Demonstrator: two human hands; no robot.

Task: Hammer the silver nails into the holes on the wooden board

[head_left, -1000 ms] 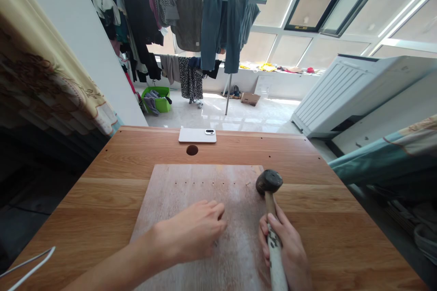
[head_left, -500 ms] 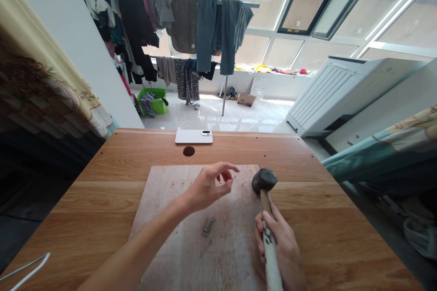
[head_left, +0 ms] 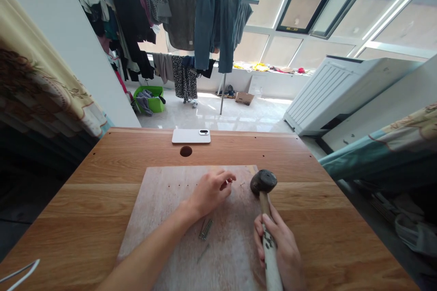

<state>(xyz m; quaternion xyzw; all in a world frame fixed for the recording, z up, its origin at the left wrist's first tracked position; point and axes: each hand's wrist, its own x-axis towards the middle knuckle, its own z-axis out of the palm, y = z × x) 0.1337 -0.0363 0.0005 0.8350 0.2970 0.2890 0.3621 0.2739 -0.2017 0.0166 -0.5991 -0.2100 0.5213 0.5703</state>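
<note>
My right hand (head_left: 278,241) is wrapped round the pale, paint-chipped handle of a rubber mallet (head_left: 264,182), whose black head points away from me at the board's right edge. Over the reddish-white board (head_left: 225,254), my left hand (head_left: 211,191) has its fingers curled together. Whatever small thing sits at its fingertips is too small to make out. Several metal screws (head_left: 205,229) lie in a bunch on the board below my left wrist, with a thin nail-like piece (head_left: 203,253) nearer me. A tiny light sliver (head_left: 242,184) rests between the left fingertips and the mallet head.
The board lies on a wooden table (head_left: 327,218). A white phone (head_left: 187,136) lies at the far edge, behind a round hole (head_left: 186,151). A white cable (head_left: 25,275) is at the near left. Beyond stand a laundry rack (head_left: 222,95) and a green basket (head_left: 157,105).
My left hand has lowered slightly toward the board, its fingers curling closer together. My right hand keeps the mallet almost still. The whole view has shifted a little.
</note>
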